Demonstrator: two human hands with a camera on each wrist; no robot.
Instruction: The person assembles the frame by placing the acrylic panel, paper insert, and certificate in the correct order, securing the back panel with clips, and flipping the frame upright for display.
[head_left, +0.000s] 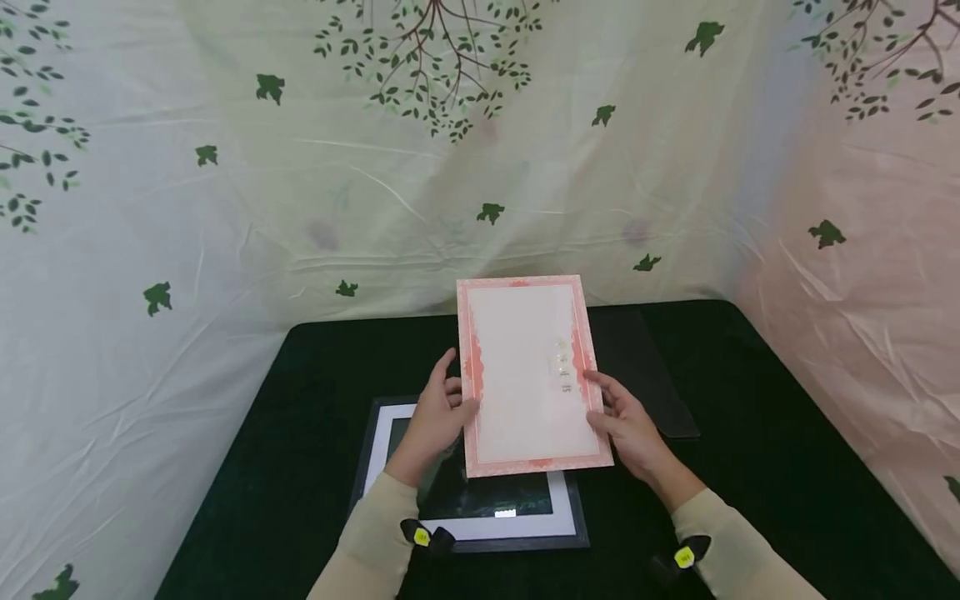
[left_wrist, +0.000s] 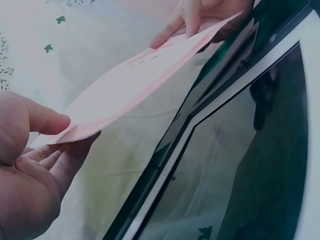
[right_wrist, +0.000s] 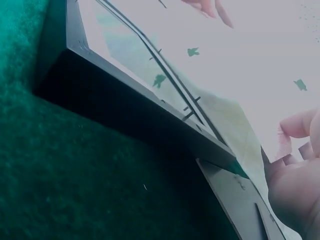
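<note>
Between both hands a certificate sheet (head_left: 525, 375) with a pink patterned border and a pale middle is held up, its printed characters running sideways near the right edge. My left hand (head_left: 438, 417) pinches its left edge, thumb on top and fingers beneath, as the left wrist view shows. On the opposite edge my right hand (head_left: 630, 425) pinches the sheet the same way. Below the sheet lies a dark picture frame (head_left: 517, 546) with a white inner border and a glossy pane; the sheet and left arm hide part of it.
A flat dark board (head_left: 645, 375) lies behind and right of the frame, partly covered by the sheet. Everything rests on a dark green cloth-covered table (head_left: 247, 467). A pale curtain (head_left: 420, 200) with leaf prints hangs behind the table.
</note>
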